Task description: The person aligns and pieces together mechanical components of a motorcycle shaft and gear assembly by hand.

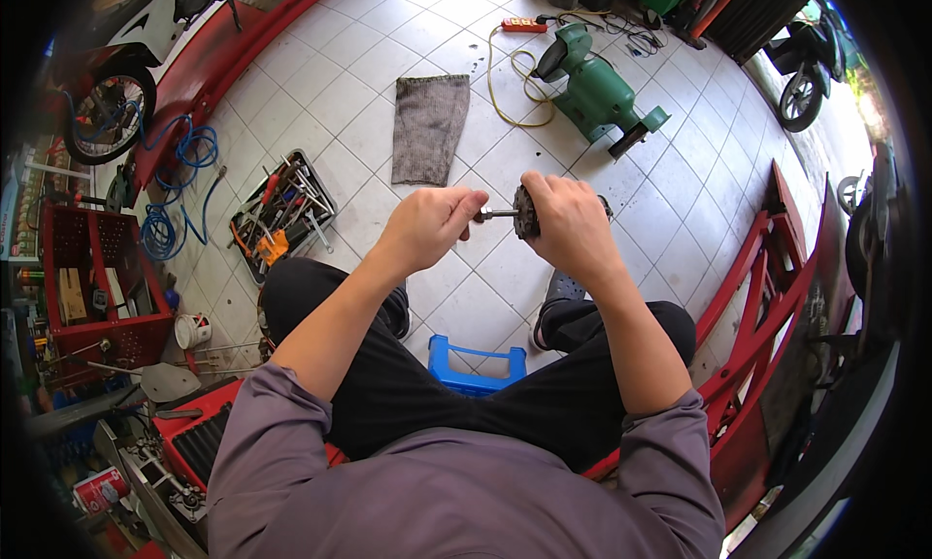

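Above the tiled floor, between my knees, both hands meet at one metal part. My left hand is closed, thumb and fingers pinching the end of a thin metal shaft. That shaft lies level and runs into a dark, round, toothed-looking metal part. My right hand is wrapped over the round part from above and the right, hiding much of it. A small dark bit of metal shows past the right fingers; I cannot tell whether it belongs to the same part.
A grey-brown cloth lies ahead. Left of it stands a tray of hand tools, near a coiled blue hose. A green bench grinder and red power strip are far right. Red frames flank me; a blue stool is between my legs.
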`<state>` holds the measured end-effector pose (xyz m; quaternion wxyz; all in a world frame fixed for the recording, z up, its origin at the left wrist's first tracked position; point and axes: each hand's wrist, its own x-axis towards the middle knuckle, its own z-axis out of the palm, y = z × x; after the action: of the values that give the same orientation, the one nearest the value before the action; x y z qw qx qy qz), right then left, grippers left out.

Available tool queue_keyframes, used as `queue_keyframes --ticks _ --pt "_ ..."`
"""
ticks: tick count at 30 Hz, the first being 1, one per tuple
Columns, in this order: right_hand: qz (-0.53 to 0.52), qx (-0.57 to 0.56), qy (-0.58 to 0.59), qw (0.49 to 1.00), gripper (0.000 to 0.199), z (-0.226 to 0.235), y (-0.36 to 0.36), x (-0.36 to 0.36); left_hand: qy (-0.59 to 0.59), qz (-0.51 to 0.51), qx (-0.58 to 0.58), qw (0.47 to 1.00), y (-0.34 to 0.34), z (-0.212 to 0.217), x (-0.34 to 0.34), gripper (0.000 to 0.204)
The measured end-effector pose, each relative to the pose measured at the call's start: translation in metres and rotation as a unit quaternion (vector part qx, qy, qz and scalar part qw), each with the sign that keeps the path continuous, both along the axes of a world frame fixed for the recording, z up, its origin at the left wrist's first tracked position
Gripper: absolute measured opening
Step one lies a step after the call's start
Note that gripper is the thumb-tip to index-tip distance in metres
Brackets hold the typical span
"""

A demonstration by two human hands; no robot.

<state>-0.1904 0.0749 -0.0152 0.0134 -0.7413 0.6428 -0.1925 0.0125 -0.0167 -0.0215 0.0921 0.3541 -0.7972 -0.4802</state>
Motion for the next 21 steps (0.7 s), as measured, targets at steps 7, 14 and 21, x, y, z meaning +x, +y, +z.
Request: queue_keyframes --ticks 7,14,21 --pt "-0.002 0.004 0.002 1.0 0.045 0.001 0.001 -0.001 0.114 0.006 -0.106 0.988 0.014 0.016 -0.01 0.025" --pt "0.006 -0.003 -0.017 1.0 0.045 0.0 0.001 0.001 0.09 0.027 -0.074 0.993 0.011 0.008 -0.008 0.025" --pt "0.0 0.011 -0.003 1.0 0.046 0.002 0.001 0.0 -0.037 -0.012 0.002 0.999 0.002 -0.001 -0.003 0.03"
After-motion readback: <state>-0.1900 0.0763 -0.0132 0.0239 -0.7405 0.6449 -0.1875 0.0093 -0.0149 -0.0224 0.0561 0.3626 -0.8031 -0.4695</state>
